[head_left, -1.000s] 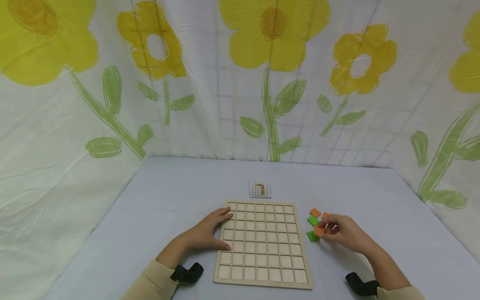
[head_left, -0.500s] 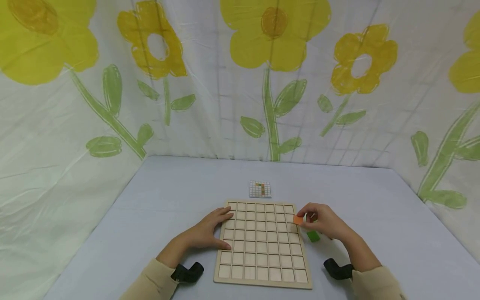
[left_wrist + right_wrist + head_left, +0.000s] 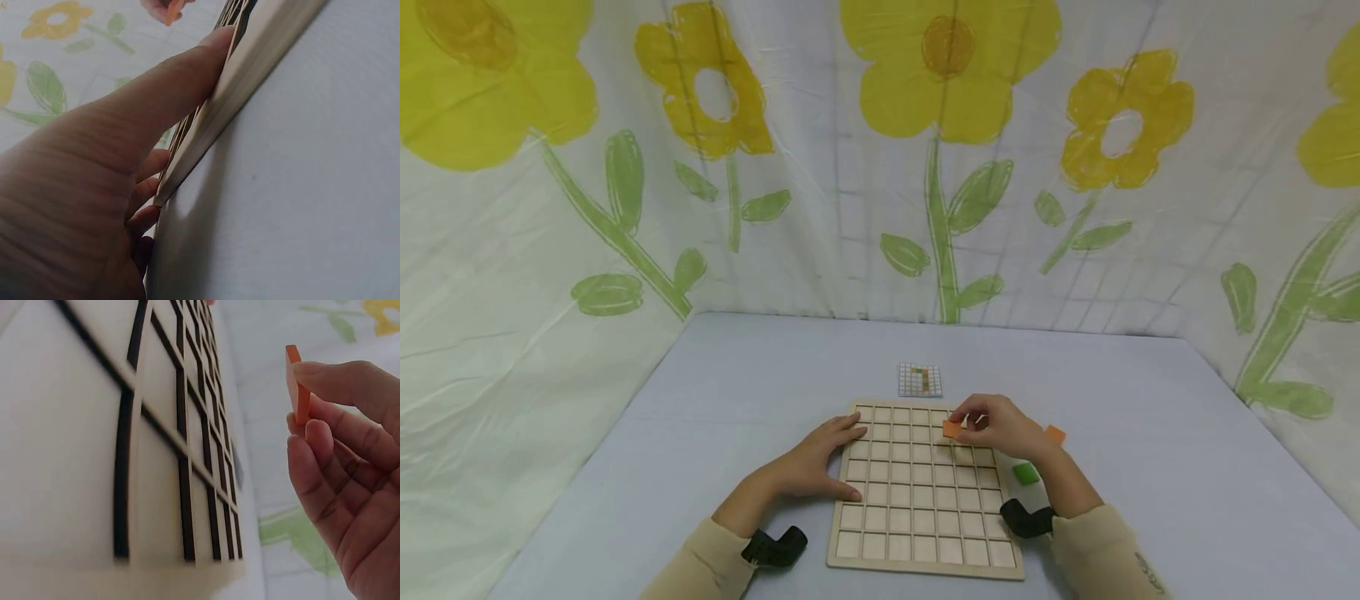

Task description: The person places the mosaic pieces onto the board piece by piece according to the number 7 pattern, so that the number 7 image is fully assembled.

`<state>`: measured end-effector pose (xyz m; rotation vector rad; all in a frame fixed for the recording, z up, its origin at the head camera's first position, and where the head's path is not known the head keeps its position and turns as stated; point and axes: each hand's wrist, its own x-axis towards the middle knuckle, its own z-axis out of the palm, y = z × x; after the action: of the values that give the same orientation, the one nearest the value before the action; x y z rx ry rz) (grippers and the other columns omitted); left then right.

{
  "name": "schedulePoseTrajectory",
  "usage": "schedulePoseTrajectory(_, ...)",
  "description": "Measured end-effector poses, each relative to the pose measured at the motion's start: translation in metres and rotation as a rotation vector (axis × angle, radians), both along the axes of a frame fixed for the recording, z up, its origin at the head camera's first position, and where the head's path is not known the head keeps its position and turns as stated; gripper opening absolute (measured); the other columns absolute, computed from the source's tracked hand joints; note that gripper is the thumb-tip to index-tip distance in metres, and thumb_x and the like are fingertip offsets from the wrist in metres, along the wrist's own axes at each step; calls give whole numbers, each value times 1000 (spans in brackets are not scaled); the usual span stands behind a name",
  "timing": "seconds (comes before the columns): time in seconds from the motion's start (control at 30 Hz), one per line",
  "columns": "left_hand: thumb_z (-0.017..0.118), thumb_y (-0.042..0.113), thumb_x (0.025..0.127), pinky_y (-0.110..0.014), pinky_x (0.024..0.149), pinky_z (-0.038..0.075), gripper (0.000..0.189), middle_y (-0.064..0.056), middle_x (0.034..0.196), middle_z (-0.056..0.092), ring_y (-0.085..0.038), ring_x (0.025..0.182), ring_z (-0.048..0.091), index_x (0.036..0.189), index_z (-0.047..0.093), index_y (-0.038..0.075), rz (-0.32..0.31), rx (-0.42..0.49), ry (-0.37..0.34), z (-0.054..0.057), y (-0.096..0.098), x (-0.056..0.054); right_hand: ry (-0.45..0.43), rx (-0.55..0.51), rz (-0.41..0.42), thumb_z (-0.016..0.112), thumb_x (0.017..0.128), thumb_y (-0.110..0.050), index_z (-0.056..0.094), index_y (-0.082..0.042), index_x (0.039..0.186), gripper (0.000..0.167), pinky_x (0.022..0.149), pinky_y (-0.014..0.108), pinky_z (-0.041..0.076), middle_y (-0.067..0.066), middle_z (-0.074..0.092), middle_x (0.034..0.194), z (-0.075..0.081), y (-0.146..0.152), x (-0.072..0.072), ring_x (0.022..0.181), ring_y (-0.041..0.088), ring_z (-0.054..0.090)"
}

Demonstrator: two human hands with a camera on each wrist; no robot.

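White curtain with painted yellow flowers behind a pale cloth-covered table. Thin square orange tile pinched between thumb and fingers of right hand, raised over the far right part of a pale wooden grid board; exact cell beneath hard to tell. Left hand rests along the board's left edge, fingers spread, unclenched. Tile looks light, stiff, perhaps smooth enough to slip; best held by its rim. Green square tile right of board.
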<state>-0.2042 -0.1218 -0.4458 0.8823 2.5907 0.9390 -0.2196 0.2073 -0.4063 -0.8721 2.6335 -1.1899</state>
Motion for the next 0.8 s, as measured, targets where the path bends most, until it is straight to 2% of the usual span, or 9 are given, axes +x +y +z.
schedulePoseTrajectory(0.3,79,47,68,-58,111,19,94,-6,156,19,-33,144,13,144,35,12,0,9,-9,1,-1,0,-19,-32,27,69,84,-12,67,-2,101,20,64,23,50,12,63,90,-2,-28,-14,70,7,54)
schedulePoseTrajectory(0.53,78,48,69,-58,111,20,94,-6,156,19,-33,144,13,144,35,13,-4,2,-9,0,-2,-1,-54,-26,35,68,84,-11,68,-4,100,17,61,23,50,10,64,91,-9,-49,-24,68,8,55)
schedulePoseTrajectory(0.8,78,49,69,-58,110,22,94,-6,156,19,-32,144,14,145,35,13,-11,1,-15,0,-2,-2,-65,-22,68,68,84,-11,69,-4,101,18,70,22,51,8,66,91,-12,-63,-32,71,8,56)
